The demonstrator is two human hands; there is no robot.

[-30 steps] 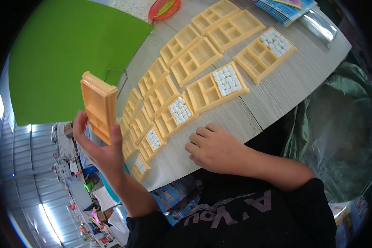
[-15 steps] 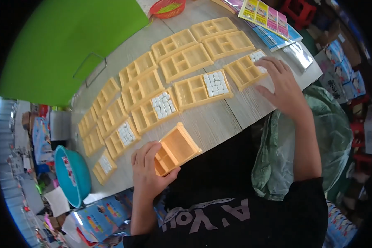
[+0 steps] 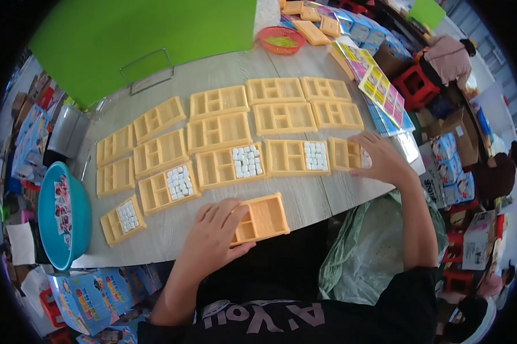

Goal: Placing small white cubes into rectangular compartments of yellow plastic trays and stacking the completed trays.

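Note:
My left hand [image 3: 212,232] grips the left end of a yellow compartment tray [image 3: 270,221] at the table's front edge. Its large compartment holds nothing; the fingers partly cover the smaller ones. At the right end of the front row, my right hand [image 3: 383,162] has its fingers and thumb around another yellow tray [image 3: 343,155]. That hand hides most of the white pieces inside it. To its left stands a tray [image 3: 287,157] with small white block-like pieces [image 3: 316,156] packed in its right compartment. Several front-row trays hold the same pieces.
Behind stand rows of unfilled yellow trays [image 3: 218,132]. A teal basin [image 3: 78,218] with small packets is at the left, a red basket [image 3: 281,41] at the back. Printed cards [image 3: 379,94] lie at the right edge. A green plastic bag [image 3: 356,252] hangs by my right arm.
The view has turned and shifted, bringing more of the back right into sight. My left hand still holds its tray; my right hand remains at the rightmost front tray.

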